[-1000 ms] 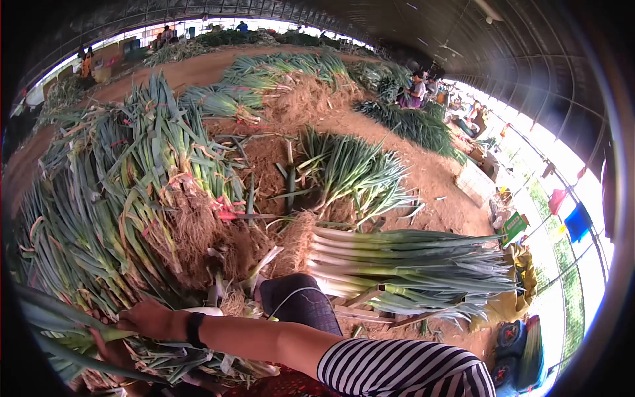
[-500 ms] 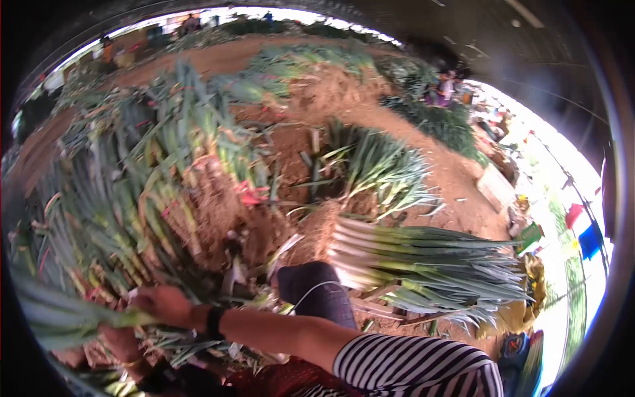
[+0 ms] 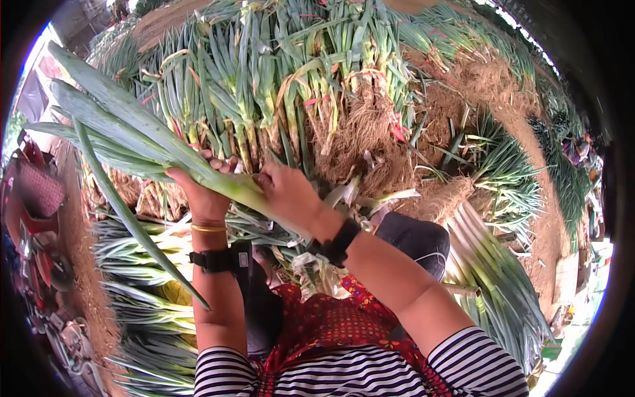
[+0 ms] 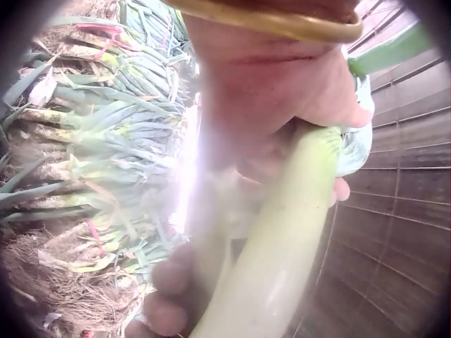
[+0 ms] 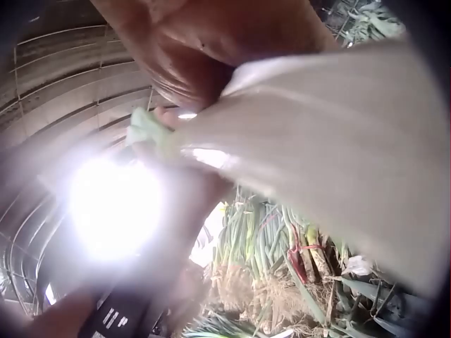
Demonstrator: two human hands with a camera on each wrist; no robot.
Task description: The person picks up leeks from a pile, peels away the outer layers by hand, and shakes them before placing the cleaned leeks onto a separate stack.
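Note:
A large green onion (image 3: 142,135) slants across the front of the body, its broad leaves fanning to the upper left. My left hand (image 3: 206,198) grips it where the leaves meet the stem. Further down the stem, my right hand (image 3: 290,197) holds it with curled fingers, close beside the left. The pale stem (image 4: 282,239) runs out below the left palm in the left wrist view. Blurred and near the lens, the whitish shank (image 5: 331,134) passes under the right hand in the right wrist view. One loose leaf (image 3: 135,225) hangs down past the left forearm.
Upright onion bundles (image 3: 258,86) tied with red bands stand ahead, their shaggy roots (image 3: 367,129) facing me. Stripped onions (image 3: 493,264) lie stacked at right, beside a dark-clad knee (image 3: 413,238). More onions (image 3: 142,291) lie in rows at left. A red vehicle (image 3: 43,258) stands beyond.
The head view has swung left and down. Both hands and the onion, earlier at the lower left edge, now show in front of the body, with the leaves pointing to the upper left.

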